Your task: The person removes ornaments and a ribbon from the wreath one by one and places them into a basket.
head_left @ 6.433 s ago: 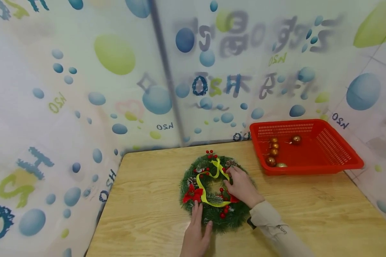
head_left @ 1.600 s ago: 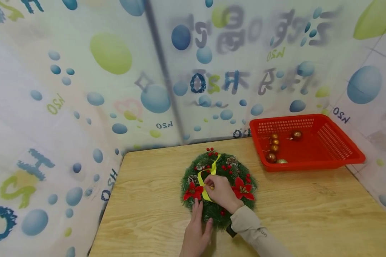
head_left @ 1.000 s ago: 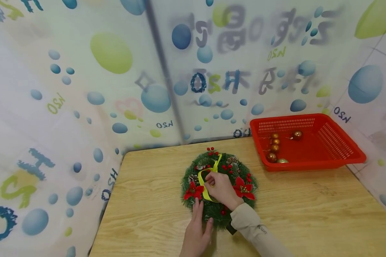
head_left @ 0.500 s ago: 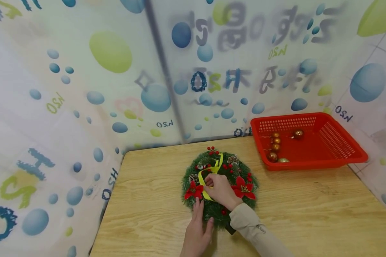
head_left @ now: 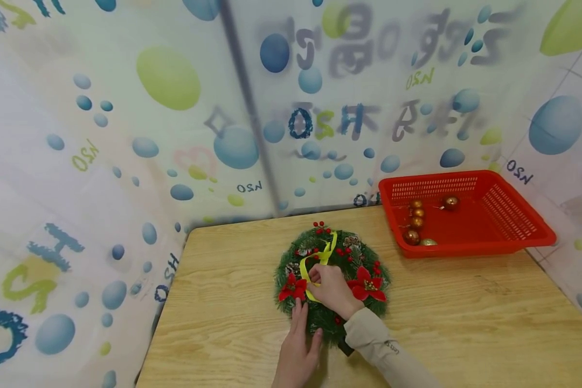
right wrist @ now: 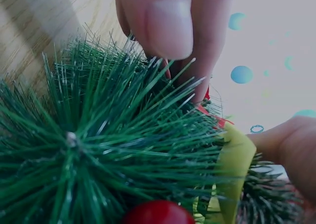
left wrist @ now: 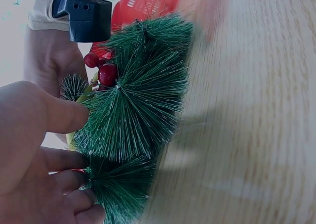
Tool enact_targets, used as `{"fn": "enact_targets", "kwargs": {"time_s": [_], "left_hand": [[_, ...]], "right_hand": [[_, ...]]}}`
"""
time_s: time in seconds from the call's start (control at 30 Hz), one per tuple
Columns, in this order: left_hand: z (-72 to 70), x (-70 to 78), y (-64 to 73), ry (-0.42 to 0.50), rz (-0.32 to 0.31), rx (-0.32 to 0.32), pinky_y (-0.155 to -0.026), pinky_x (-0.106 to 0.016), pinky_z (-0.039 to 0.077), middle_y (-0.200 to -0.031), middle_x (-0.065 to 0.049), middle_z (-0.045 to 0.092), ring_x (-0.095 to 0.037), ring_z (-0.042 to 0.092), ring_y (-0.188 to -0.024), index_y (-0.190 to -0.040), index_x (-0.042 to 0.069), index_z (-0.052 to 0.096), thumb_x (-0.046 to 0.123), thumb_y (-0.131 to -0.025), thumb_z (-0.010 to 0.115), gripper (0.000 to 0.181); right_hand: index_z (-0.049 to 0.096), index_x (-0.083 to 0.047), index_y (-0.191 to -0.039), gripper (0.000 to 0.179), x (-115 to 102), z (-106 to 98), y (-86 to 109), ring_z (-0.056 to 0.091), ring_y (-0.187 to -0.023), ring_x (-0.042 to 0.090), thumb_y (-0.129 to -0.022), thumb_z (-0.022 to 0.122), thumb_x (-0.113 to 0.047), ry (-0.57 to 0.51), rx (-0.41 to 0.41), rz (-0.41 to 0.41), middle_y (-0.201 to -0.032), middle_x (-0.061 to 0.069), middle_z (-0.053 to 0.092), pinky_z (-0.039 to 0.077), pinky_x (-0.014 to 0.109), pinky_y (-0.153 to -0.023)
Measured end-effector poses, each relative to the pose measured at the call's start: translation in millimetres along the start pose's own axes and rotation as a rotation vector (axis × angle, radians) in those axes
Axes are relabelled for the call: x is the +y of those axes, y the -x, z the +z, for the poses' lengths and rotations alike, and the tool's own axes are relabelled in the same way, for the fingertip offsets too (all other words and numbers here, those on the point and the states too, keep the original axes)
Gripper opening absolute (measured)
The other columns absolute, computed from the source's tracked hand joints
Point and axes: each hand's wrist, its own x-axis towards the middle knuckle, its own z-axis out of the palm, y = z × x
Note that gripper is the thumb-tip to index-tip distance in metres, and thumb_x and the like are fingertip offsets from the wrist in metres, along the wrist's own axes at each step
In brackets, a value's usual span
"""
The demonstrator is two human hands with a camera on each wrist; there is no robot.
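A green Christmas wreath lies flat on the table, with red berries, pine cones and two red poinsettias, one at its left and one at its right. Across its middle runs a yellow ribbon. The right hand reaches over the wreath's centre and pinches the ribbon with curled fingers; its fingertips are partly hidden. At the near left edge, the left hand rests on the wreath with its fingers extended below the left poinsettia. In the left wrist view, its thumb touches the green needles.
A red plastic basket stands at the back right of the wooden table. Several gold and bronze ball ornaments lie inside it. A patterned curtain hangs behind and on both sides.
Since the earliest frame, the right hand has moved left from the wreath's right side to the ribbon, baring the right poinsettia. The ribbon's loop is drawn leftward. The left hand stays in place.
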Motion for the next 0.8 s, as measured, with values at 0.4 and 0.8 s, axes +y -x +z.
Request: {"fn": "enact_targets", "kwargs": {"time_s": [0.4, 0.8], "left_hand": [[-0.4, 1.8, -0.5, -0.002, -0.018, -0.008, -0.110, -0.058, 0.043, -0.166, -0.018, 0.029, -0.040, 0.036, -0.148, -0.154, -0.001, 0.039, 0.034, -0.103, 0.059, 0.065], [0.9, 2.5, -0.3, -0.011, -0.017, 0.003, -0.108, -0.058, 0.045, -0.165, -0.019, 0.030, -0.040, 0.037, -0.148, -0.153, -0.001, 0.040, 0.033, -0.103, 0.059, 0.064]], "right_hand": [[0.073, -0.005, -0.100, 0.011, 1.5, 2.1, 2.0, 0.072, -0.086, 0.022, -0.090, 0.074, -0.005, -0.045, 0.029, 0.025, -0.094, 0.007, 0.074, 0.062, 0.038, -0.076], [0.074, -0.008, -0.099, 0.010, 0.0, -1.2, 4.8, 0.071, -0.084, 0.015, -0.089, 0.076, -0.005, -0.039, 0.178, -0.073, -0.092, 0.003, 0.075, 0.061, 0.036, -0.078]]}}
